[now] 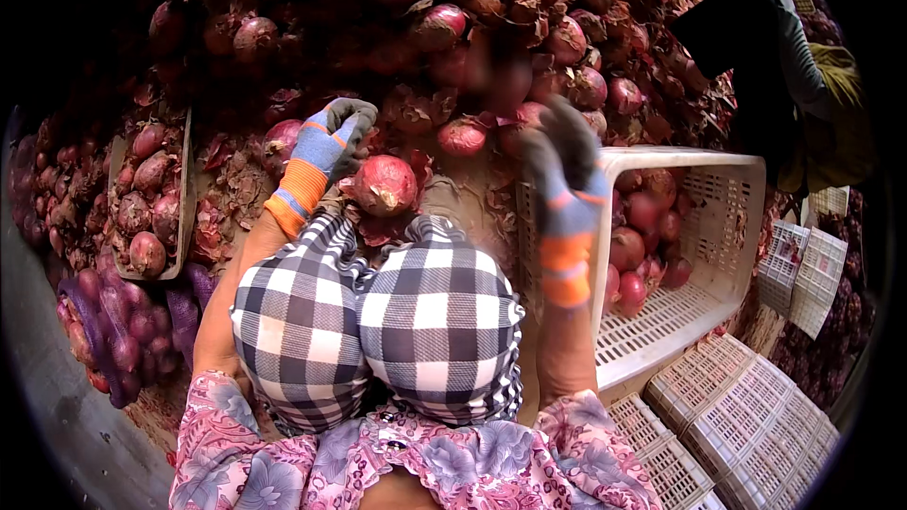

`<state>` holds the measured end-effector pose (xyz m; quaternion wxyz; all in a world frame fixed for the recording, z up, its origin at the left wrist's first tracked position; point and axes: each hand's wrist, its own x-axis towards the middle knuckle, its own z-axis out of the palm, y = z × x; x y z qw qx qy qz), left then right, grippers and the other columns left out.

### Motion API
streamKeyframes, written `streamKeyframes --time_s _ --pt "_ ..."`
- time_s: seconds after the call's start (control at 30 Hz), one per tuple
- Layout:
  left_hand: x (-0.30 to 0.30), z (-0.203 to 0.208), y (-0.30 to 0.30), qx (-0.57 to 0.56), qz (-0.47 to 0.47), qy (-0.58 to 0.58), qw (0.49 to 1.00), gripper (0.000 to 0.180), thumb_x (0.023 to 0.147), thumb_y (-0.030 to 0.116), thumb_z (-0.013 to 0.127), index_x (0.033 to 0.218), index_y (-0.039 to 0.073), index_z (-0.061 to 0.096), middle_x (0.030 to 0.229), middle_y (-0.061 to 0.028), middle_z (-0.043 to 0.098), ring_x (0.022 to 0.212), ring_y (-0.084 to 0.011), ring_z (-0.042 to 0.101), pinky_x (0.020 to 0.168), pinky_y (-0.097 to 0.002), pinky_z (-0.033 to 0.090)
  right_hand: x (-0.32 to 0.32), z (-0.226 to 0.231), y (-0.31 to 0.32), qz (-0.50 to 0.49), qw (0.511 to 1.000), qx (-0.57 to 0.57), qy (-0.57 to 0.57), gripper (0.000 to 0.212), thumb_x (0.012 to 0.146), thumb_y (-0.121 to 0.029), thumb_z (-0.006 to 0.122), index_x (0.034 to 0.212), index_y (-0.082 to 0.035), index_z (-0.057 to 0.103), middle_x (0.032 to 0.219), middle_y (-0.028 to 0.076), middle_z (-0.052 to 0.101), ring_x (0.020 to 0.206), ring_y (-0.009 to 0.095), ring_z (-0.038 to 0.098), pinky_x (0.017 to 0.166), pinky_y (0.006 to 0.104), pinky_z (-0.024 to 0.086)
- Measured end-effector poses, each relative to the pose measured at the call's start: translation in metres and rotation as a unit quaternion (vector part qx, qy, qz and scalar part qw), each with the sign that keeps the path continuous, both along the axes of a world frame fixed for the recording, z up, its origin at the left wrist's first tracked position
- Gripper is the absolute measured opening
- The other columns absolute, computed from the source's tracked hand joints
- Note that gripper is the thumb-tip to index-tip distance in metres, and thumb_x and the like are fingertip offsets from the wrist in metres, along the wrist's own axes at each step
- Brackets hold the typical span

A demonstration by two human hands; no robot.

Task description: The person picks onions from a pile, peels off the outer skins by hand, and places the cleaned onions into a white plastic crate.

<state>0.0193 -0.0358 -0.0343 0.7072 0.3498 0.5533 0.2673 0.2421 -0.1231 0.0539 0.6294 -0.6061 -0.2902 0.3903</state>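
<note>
My left hand [338,137], in a blue, orange and grey work glove, has its fingers curled in. Whether anything lies inside them is hidden. Just below it, in front of my knees, sits a round red onion [385,185]. My right hand [567,156], in a matching glove, is raised beside the near left corner of a white plastic crate [652,359]. Motion smears its fingers. Up and left of it shows a blurred onion [508,80]. Several red onions [628,250] lie inside the crate, which rests tilted at my right.
A large heap of onions [439,26] with dry skins spreads ahead. At left stand a shallow container [189,194] of onions and a purple mesh sack [123,331]. More white crates [742,406] lie at the lower right. Another person [803,76] is at the far right.
</note>
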Motion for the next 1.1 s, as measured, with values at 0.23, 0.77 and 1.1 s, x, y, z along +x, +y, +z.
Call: streamKeyframes --time_s 0.23,0.77,1.1 --pt "-0.007 -0.005 -0.005 -0.02 0.001 0.032 0.999 0.01 0.086 0.014 0.053 0.094 0.009 0.056 0.068 0.0036 0.05 0.05 -0.0038 0.042 0.041 -0.0179 0.034 -0.032 -0.122 0.164 0.085 0.919 -0.25 -0.291 0.091 0.058 -0.031 0.079 0.128 -0.003 0.028 0.119 0.021 0.042 0.104 0.034 0.048 0.088 0.0392 0.041" --pt "-0.001 0.014 0.002 0.391 -0.033 0.049 0.919 0.064 0.071 0.024 0.07 0.125 0.007 0.042 0.113 -0.009 0.053 0.106 -0.0195 0.05 0.089 -0.0312 0.043 -0.065 -0.09 0.089 0.295 0.95 -0.012 -0.098 0.022 0.082 -0.023 0.056 0.088 -0.003 0.062 0.073 0.009 0.06 0.062 0.015 0.057 0.054 0.0243 0.046" --pt "-0.025 0.025 -0.014 0.078 0.283 -0.058 0.954 0.038 0.084 0.038 0.049 0.103 0.007 0.06 0.088 -0.0072 0.06 0.071 -0.0183 0.059 0.049 -0.0276 0.049 -0.089 -0.036 0.074 0.418 0.894 -0.067 0.149 0.065 0.073 -0.013 0.07 0.129 -0.008 0.038 0.109 0.007 0.053 0.084 0.013 0.057 0.056 0.0228 0.05"
